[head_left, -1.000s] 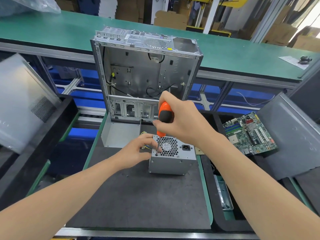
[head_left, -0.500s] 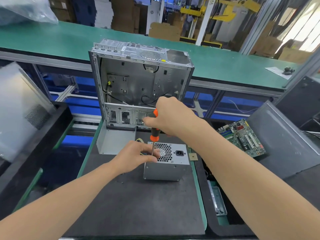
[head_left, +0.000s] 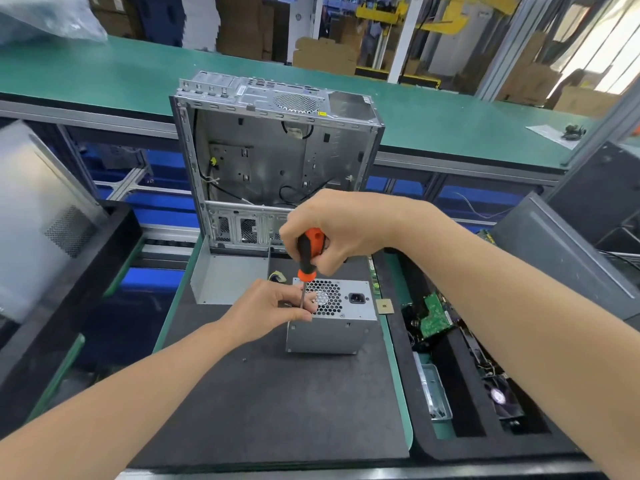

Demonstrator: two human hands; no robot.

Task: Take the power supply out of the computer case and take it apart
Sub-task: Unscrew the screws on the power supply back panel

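Observation:
The grey power supply (head_left: 341, 329) stands on the black mat (head_left: 277, 403), its honeycomb fan grille and power socket facing up. Behind it the open, emptied computer case (head_left: 277, 157) stands upright. My right hand (head_left: 341, 228) grips an orange and black screwdriver (head_left: 309, 252), held nearly upright with its shaft coming down at the supply's top left corner. My left hand (head_left: 268, 310) rests against the left side of the supply, and its fingertips pinch the screwdriver's shaft near the tip. The tip itself is hidden behind those fingers.
A black tray (head_left: 460, 403) on the right holds circuit boards, a fan and a small metal bracket. Dark case panels (head_left: 561, 258) lean at the right, a grey side panel (head_left: 38, 216) at the left. A loose metal plate (head_left: 228, 278) lies by the case's foot. A green conveyor (head_left: 104, 77) runs behind.
The view has shifted, so the case and supply sit further right in the frame. My right hand has stayed on the screwdriver above the supply's corner, its grip turned slightly; my left hand stays at the shaft.

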